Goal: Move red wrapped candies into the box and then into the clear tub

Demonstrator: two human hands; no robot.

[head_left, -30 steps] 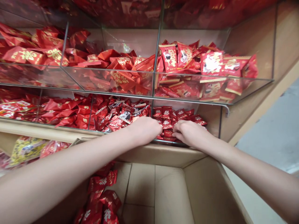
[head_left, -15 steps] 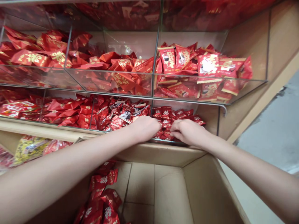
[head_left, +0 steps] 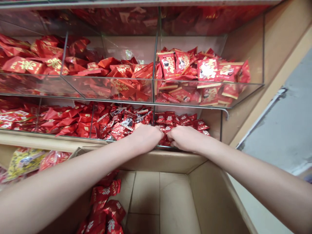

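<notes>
Small red wrapped candies (head_left: 184, 119) lie in rows in the lower right compartment of the shelf. My left hand (head_left: 147, 138) reaches over the front edge at the left side of this compartment, its fingers curled down among the candies and mostly hidden. Close beside it on the right, my right hand (head_left: 185, 138) is also curled, thumb and fingers together at the candies. Whatever the fingers hold is hidden. Below my wrists stands an open cardboard box (head_left: 169, 161), with larger red wrapped candies (head_left: 114, 209) in its left part.
Clear dividers (head_left: 154, 78) split the shelf into compartments of red packets. Red and gold packets (head_left: 209, 68) fill the upper right compartment. A yellow bag (head_left: 25, 161) lies at the lower left. Wooden shelf side (head_left: 275, 55) and a grey wall (head_left: 280, 126) bound the right.
My right hand has moved slightly left, narrowing the gap to my left hand. My left hand stays at the same place by the compartment. The view has shifted a little.
</notes>
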